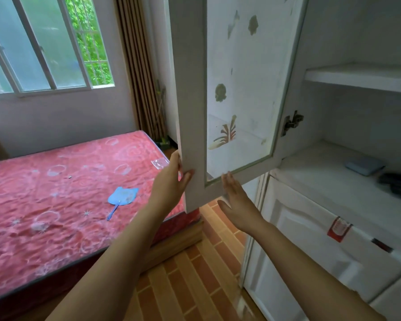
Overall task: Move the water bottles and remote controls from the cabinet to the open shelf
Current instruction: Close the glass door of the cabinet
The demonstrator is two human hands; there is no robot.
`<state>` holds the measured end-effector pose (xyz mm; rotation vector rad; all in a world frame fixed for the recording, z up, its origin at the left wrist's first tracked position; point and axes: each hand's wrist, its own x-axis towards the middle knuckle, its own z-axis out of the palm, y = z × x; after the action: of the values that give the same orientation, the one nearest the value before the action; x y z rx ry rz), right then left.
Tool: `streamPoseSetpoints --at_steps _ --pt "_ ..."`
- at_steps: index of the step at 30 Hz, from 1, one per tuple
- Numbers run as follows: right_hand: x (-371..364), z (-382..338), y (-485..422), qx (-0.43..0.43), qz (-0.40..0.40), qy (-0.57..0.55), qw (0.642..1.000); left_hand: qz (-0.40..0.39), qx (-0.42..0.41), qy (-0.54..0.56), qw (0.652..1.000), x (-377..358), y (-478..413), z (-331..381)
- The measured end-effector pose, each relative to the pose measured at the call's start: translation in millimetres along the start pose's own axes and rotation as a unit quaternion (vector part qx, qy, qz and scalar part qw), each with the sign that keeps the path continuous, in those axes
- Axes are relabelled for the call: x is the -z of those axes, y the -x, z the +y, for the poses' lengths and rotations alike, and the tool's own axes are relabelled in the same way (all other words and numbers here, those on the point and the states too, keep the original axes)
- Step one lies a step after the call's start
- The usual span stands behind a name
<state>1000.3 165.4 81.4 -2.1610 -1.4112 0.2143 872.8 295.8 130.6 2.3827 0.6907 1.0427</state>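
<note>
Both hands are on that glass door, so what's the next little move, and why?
Probably swing the door a bit wider. The left hand grips its edge and the right hand lies flat against its lower frame, while the dark remotes on the shelf sit to the right, so both hands must clear the door first.

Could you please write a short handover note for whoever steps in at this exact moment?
Left hand: fingers wrapped round the free edge of the open cabinet door.
Right hand: open and flat, palm against the door's lower frame, holding nothing.
Job's things: no water bottles in view. Dark objects, possibly remotes, lie on the open shelf beside a blue-grey flat item; too blurred to be sure.
Done: cannot tell from this view.
Left: look behind the door for bottles and remotes, and move any found to the open shelf.
</note>
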Motion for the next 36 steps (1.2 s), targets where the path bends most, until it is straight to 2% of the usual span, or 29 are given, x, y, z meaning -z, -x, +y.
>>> streamPoseSetpoints --at_steps 15,24,30,36 --pt "10.2 -8.9 34.7 -0.005 0.008 0.011 1.000 0.012 -0.008 0.023 1.000 -2.8 28.3 32.3" --pt "47.7 16.8 79.4 0.041 -0.017 0.021 0.999 0.030 0.008 0.001 1.000 -14.7 59.8 80.9" --pt "77.4 44.2 114.4 0.017 -0.002 -0.017 1.000 0.046 0.005 -0.014 0.999 -31.7 83.1 118.9" --pt "100.7 60.7 148.9 -0.002 0.010 -0.077 0.997 0.039 -0.027 0.016 0.999 -52.9 101.3 152.1"
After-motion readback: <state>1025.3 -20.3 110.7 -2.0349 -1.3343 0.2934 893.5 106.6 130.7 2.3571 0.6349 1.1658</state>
